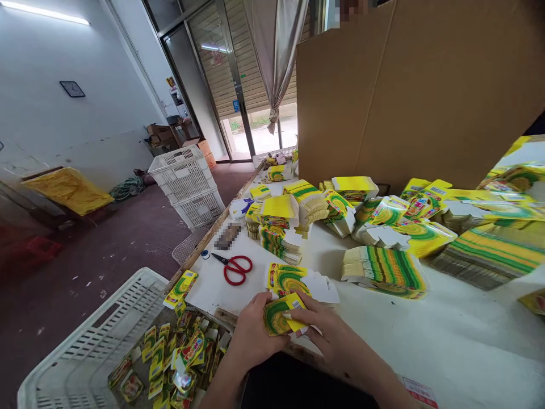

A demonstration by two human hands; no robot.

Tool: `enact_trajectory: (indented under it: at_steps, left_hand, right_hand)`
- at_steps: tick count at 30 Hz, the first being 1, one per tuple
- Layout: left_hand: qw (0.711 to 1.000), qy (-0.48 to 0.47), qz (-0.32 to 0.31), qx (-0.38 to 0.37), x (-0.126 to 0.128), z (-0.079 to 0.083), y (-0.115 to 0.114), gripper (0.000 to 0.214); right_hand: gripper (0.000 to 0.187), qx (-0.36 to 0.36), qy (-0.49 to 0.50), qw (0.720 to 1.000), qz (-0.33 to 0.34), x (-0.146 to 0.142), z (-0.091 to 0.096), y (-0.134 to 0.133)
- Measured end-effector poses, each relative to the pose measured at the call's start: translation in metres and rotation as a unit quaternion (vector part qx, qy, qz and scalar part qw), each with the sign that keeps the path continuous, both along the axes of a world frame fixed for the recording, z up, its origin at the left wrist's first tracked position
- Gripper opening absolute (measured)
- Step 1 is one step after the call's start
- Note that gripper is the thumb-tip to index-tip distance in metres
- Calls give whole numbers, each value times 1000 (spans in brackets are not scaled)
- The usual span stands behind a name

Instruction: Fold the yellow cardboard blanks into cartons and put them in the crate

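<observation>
My left hand (pixel 251 332) and my right hand (pixel 326 329) meet at the near edge of the white table (pixel 447 335), both closed on one small yellow-and-green printed carton (pixel 281 315). The carton is partly folded, with my fingers wrapped round its sides. Just beyond it lies a short pile of flat carton blanks (pixel 293 279). Below my left hand stands a white plastic crate (pixel 85 346) holding several folded cartons (pixel 183 352).
Red-handled scissors (pixel 234 268) lie left of the blanks. Several stacks of flat yellow-green blanks (pixel 383 271) crowd the table's middle and right. A big brown cardboard sheet (pixel 417 91) stands behind them. Stacked white crates (pixel 189 184) sit on the floor at the left.
</observation>
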State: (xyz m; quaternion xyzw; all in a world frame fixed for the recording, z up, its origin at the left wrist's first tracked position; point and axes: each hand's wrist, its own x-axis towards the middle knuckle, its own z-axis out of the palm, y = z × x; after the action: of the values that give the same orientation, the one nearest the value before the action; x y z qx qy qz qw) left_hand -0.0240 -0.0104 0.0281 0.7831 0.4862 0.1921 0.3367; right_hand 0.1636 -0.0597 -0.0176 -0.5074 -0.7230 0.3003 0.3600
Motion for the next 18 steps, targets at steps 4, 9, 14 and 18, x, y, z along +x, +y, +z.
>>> enact_trajectory:
  at_steps: [4, 9, 14, 18]
  left_hand:
    - [1000, 12, -24, 13, 4, 2, 3, 55]
    - [999, 7, 4, 44, 4, -3, 7, 56]
    - [999, -3, 2, 49, 4, -2, 7, 53]
    - [998, -17, 25, 62, 4, 1, 8, 52]
  right_hand:
    - [35, -16, 45, 999, -18, 0, 12, 4]
    - [28, 5, 116, 987, -107, -17, 3, 9]
    - [22, 5, 132, 987, -90, -22, -3, 9]
    - [51, 14, 183, 970, -160, -16, -8, 16]
